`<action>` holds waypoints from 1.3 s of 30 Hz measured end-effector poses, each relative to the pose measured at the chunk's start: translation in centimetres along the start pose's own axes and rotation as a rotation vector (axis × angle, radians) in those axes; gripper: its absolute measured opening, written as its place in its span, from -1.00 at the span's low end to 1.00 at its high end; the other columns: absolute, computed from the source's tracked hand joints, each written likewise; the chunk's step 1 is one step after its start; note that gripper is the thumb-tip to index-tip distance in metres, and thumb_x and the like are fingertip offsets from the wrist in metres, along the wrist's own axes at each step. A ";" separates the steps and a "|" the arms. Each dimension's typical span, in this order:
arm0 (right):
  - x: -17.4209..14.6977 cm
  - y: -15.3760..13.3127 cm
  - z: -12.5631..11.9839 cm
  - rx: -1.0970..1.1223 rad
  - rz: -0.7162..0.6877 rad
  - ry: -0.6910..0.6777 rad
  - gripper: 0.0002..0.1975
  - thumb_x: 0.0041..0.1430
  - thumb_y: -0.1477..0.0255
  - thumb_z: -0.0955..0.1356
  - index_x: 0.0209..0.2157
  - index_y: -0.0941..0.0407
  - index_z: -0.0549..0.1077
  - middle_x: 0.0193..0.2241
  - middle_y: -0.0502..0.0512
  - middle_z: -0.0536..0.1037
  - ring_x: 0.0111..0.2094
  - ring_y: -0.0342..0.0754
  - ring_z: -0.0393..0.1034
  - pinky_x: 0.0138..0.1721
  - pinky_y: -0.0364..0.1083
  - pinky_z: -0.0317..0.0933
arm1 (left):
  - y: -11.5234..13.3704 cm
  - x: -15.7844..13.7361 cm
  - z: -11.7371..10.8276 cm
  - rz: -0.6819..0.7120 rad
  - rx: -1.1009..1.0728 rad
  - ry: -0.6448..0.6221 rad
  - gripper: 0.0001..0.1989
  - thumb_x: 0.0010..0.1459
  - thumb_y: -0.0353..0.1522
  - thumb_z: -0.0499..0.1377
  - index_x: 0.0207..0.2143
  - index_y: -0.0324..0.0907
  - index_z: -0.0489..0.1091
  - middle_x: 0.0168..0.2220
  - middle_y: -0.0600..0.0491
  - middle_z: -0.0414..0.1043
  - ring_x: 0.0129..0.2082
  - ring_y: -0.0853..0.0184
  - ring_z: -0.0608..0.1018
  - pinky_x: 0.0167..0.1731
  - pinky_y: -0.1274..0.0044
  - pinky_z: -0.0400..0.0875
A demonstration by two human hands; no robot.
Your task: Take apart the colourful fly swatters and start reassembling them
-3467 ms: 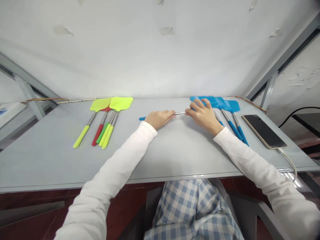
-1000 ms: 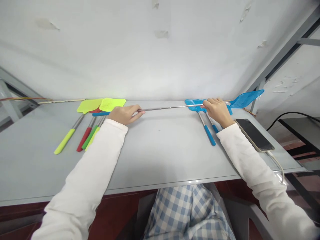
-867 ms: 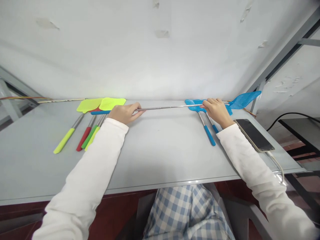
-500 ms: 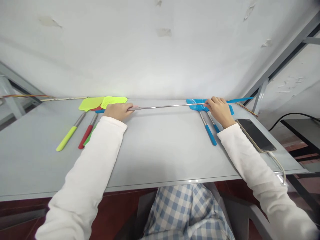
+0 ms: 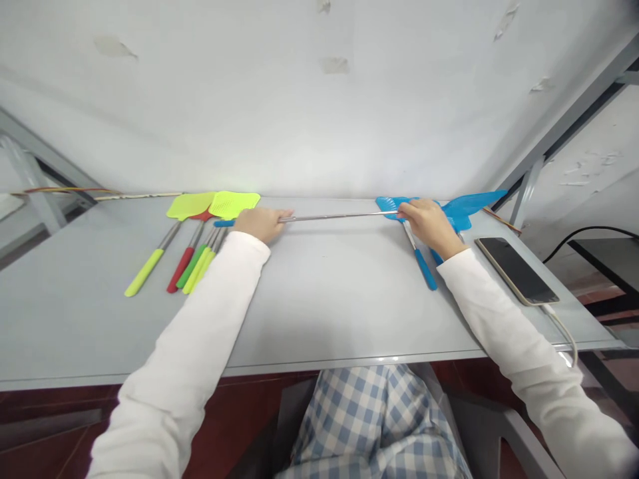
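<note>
A blue fly swatter (image 5: 344, 215) with a thin telescopic metal shaft stretches crosswise between my hands above the table. My left hand (image 5: 260, 225) is closed round the shaft near the blue handle, whose end sticks out to the left. Closer to the head, my right hand (image 5: 426, 225) grips the shaft's thin end; the broad blue head (image 5: 476, 203) tilts up beyond it. Under and behind the right hand lie other blue swatters (image 5: 425, 269), partly hidden. Left of my left hand are yellow swatters (image 5: 144, 273), a red one (image 5: 180, 269) and a green-handled one (image 5: 192, 266).
The grey table (image 5: 319, 299) meets a white wall (image 5: 299, 120). A phone (image 5: 518, 269) with a white cable (image 5: 564, 329) lies at the right. Metal frame bars (image 5: 529, 189) stand at both ends, and a black surface (image 5: 606, 256) is beyond the right edge.
My left hand has shifted right along the shaft, and the span between my hands is shorter. The held swatter's head has turned, showing more of its flat face.
</note>
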State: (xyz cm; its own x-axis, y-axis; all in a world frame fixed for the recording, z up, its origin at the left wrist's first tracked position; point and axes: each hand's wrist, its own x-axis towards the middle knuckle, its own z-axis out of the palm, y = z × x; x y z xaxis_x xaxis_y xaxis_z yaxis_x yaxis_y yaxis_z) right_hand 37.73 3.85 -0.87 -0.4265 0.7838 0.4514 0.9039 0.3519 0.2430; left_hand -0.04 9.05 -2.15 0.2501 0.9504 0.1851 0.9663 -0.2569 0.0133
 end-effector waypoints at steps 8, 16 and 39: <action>0.9 -7.6 -0.9 0.048 -0.076 -0.054 -0.63 0.40 0.34 0.08 -0.27 0.15 0.43 -0.40 0.15 0.49 -0.34 0.00 0.28 -0.29 -0.07 -0.07 | 9.1 -1.9 -0.3 0.128 0.055 -0.002 -0.60 0.29 -0.17 -0.06 0.00 -0.04 0.46 -0.28 -0.10 0.60 -0.29 0.19 0.60 -0.34 0.47 0.31; 0.9 -9.3 -1.3 0.034 -0.126 -0.161 -0.64 0.40 0.37 0.07 -0.19 0.20 0.41 -0.28 0.24 0.50 -0.23 0.05 0.32 -0.17 -0.04 0.04 | 10.5 -2.3 0.1 0.161 0.085 0.017 -0.48 0.33 -0.11 -0.18 -0.13 -0.14 0.51 -0.33 -0.17 0.58 -0.28 0.12 0.61 -0.39 0.45 0.26; 0.3 -3.3 1.3 0.586 0.435 0.255 -0.30 0.17 -0.06 0.23 0.13 0.17 0.16 -0.10 0.32 0.43 -0.02 0.20 0.35 -0.02 0.21 0.25 | 3.2 -0.9 -0.7 -0.078 0.173 0.051 -0.43 0.31 -0.10 -0.24 -0.11 -0.13 0.49 -0.22 -0.18 0.56 -0.19 0.07 0.56 -0.32 0.42 0.21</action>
State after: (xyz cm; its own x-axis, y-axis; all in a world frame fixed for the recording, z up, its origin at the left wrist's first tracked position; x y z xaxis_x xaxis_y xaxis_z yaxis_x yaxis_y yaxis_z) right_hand 34.62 3.59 -2.60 0.0411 0.7967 0.6030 0.8308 0.3081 -0.4635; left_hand 2.81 7.29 -1.59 0.1751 0.9548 0.2402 0.9797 -0.1447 -0.1387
